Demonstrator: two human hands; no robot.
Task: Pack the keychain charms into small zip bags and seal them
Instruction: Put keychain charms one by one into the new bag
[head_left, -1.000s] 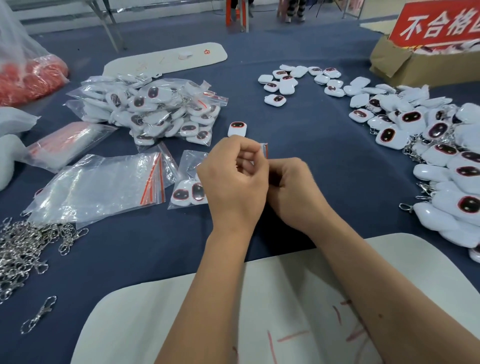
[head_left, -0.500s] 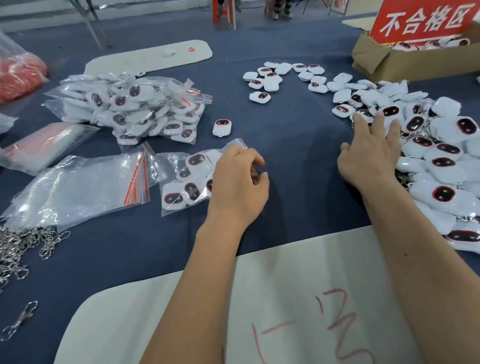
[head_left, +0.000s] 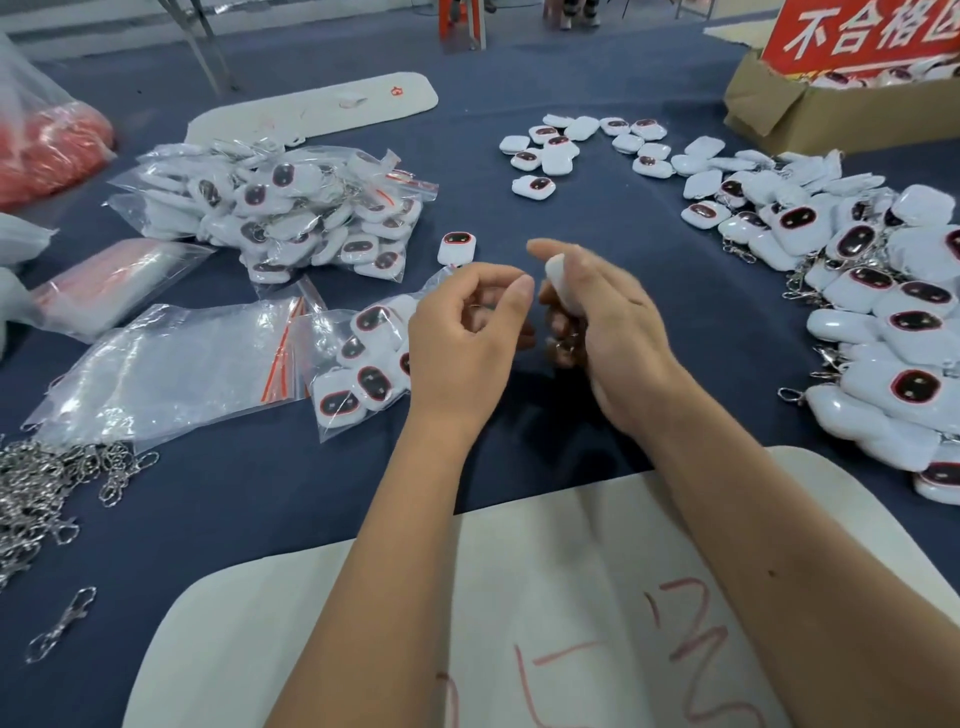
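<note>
**One charm in hand, a big heap still to bag**

On the far left of the bench (head_left: 649, 291) lies a tangle of loose metal clasps (head_left: 36, 483), and beside it a stack of empty zip bags (head_left: 171, 369). Behind those sits the pile of filled bags (head_left: 291, 208), which I judge to be my finished work. Just left of my hands lies a bag with several charms inside (head_left: 358, 364); I cannot tell whether its zip is closed. One single charm (head_left: 456, 247) lies on the cloth just beyond it.

My left hand (head_left: 462, 338) hovers with fingers loosely curled, thumb and forefinger nearly meeting; it seems to hold nothing, though the view is blurred. My right hand (head_left: 613, 322) grips a white charm (head_left: 558, 278), its metal ring hanging below my palm.

To the right, a small scatter of charms (head_left: 576, 150) and a large heap of unbagged charms (head_left: 883, 322) wait. By my reckoning, there is still plenty left to pack.
</note>
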